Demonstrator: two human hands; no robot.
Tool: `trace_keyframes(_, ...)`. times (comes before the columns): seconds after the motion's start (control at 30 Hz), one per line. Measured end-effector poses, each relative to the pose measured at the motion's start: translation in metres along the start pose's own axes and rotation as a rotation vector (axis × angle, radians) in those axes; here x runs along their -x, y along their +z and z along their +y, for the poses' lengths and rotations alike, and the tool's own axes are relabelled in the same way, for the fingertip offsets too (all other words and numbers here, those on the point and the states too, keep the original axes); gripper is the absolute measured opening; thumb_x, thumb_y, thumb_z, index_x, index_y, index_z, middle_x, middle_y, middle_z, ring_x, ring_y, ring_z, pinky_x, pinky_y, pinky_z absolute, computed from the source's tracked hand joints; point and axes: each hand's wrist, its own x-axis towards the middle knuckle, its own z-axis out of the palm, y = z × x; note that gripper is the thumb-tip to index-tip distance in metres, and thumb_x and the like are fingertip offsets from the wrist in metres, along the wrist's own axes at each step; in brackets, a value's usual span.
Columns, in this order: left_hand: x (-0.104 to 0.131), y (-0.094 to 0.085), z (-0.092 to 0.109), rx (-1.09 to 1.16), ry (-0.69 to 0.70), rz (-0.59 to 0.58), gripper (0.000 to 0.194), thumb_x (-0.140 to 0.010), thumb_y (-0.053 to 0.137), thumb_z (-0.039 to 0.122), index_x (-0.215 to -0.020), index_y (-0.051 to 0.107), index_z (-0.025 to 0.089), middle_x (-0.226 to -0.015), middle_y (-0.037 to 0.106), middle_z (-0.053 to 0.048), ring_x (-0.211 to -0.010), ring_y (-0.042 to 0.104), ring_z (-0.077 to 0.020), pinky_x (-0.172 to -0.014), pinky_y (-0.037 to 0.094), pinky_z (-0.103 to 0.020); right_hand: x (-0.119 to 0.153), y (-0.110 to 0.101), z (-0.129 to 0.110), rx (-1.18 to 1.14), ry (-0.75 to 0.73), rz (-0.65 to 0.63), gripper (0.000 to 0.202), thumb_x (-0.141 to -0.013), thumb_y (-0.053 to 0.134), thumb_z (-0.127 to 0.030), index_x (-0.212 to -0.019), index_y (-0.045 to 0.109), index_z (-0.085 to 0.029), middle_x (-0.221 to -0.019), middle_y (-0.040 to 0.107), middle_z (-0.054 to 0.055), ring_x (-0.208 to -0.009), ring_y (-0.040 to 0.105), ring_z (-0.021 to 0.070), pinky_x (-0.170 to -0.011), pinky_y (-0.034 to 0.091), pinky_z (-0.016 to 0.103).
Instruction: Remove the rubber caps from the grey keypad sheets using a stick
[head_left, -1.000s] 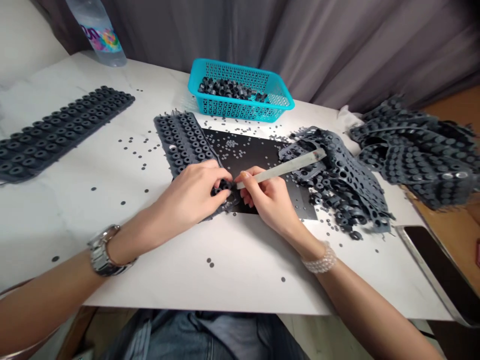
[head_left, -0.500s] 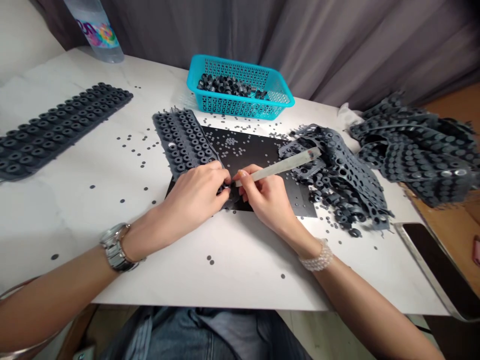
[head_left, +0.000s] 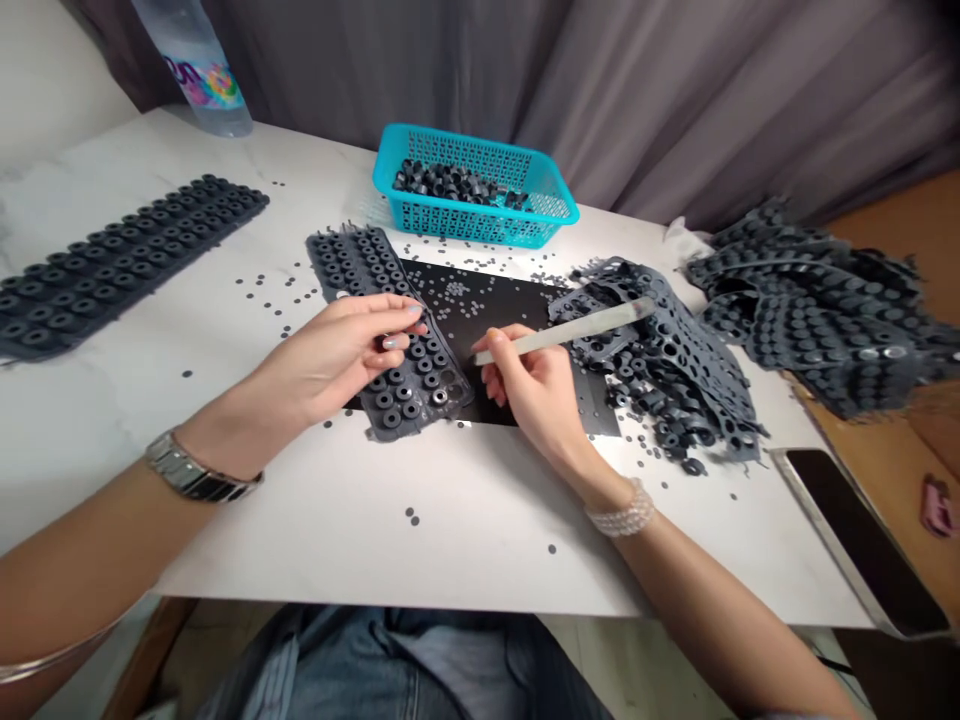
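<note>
My right hand (head_left: 529,385) is closed round a long whitish stick-like tool (head_left: 577,328), whose dark tip points left over a black mat (head_left: 487,310). Rows of ring-shaped rubber pieces cover a dark sheet (head_left: 409,385) lying partly on the mat. Above this sheet hovers my left hand (head_left: 341,355), thumb and fingertips drawn together; whether anything small is between them cannot be made out. Near the sheet's lower right corner, a few spots have no raised ring. Small dark discs lie scattered on the mat.
A blue basket (head_left: 476,218) of black rings stands at the back. Perforated sheets (head_left: 697,345) and loose rings (head_left: 675,425) lie right of the mat, with more sheets (head_left: 817,300) beyond. Another ringed sheet (head_left: 112,265) is at left, a bottle (head_left: 199,85) behind, a phone (head_left: 862,540) at right.
My left hand has lifted off the sheet's near end and moved left and up, uncovering the rings there. My right hand still holds the tool in nearly the same place.
</note>
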Motion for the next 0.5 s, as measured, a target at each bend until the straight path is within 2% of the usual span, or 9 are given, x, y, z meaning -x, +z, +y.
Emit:
trace_keyframes(0.1,-0.003,0.000,0.003,0.294,-0.154,-0.001,0.005,-0.072,0.059,0.009,-0.075,0.063,0.011,-0.080,0.059,-0.008,-0.063,0.050,-0.0074,-0.046,0.038,-0.015,-0.003,-0.003,0.001,-0.133,0.026,0.042,0.034,-0.091,0.051,-0.047,-0.076,0.061,-0.018,-0.056,0.051,-0.004,-0.046,0.047,0.0076,-0.044,0.036,0.020)
trace_keyframes(0.17,-0.003,0.001,0.004,0.421,-0.182,0.003,0.005,-0.072,0.056,0.011,-0.068,0.060,0.012,-0.075,0.058,-0.008,-0.064,0.052,-0.0095,-0.046,0.040,-0.016,-0.005,-0.002,0.002,-0.150,0.038,0.027,0.035,-0.090,0.052,-0.049,-0.077,0.061,-0.018,-0.057,0.051,-0.004,-0.045,0.047,0.0073,-0.043,0.037,0.020)
trace_keyframes(0.23,-0.003,0.002,0.004,0.446,-0.162,-0.001,0.009,-0.074,0.057,0.015,-0.065,0.058,0.014,-0.072,0.057,-0.006,-0.064,0.052,-0.0096,-0.045,0.039,-0.016,-0.007,0.000,0.004,-0.124,0.032,-0.002,0.037,-0.090,0.052,-0.051,-0.077,0.062,-0.018,-0.059,0.053,-0.003,-0.046,0.049,0.0074,-0.044,0.038,0.020)
trace_keyframes(0.33,-0.001,0.005,0.001,0.199,-0.065,0.001,0.006,-0.075,0.061,0.015,-0.079,0.066,0.014,-0.075,0.061,-0.005,-0.063,0.052,-0.0082,-0.046,0.037,-0.016,-0.008,0.004,0.009,-0.072,-0.006,-0.047,0.038,-0.091,0.051,-0.051,-0.078,0.063,-0.018,-0.061,0.054,-0.003,-0.048,0.051,0.0081,-0.047,0.040,0.021)
trace_keyframes(0.4,0.001,0.007,-0.002,-0.106,0.050,0.027,0.019,-0.077,0.060,0.016,-0.094,0.070,0.016,-0.073,0.063,-0.003,-0.058,0.049,-0.0081,-0.045,0.034,-0.018,-0.010,0.006,0.011,-0.045,-0.029,-0.073,0.037,-0.091,0.050,-0.052,-0.081,0.064,-0.018,-0.061,0.055,-0.002,-0.050,0.052,0.0091,-0.049,0.041,0.021)
trace_keyframes(0.5,0.003,0.010,-0.007,-0.650,0.273,0.086,0.023,-0.081,0.056,0.024,-0.095,0.073,0.020,-0.057,0.055,0.002,-0.049,0.040,-0.0099,-0.046,0.030,-0.023,-0.011,0.007,0.012,0.015,-0.052,-0.097,0.039,-0.092,0.047,-0.052,-0.082,0.064,-0.019,-0.062,0.057,-0.001,-0.054,0.053,0.0108,-0.051,0.041,0.022)
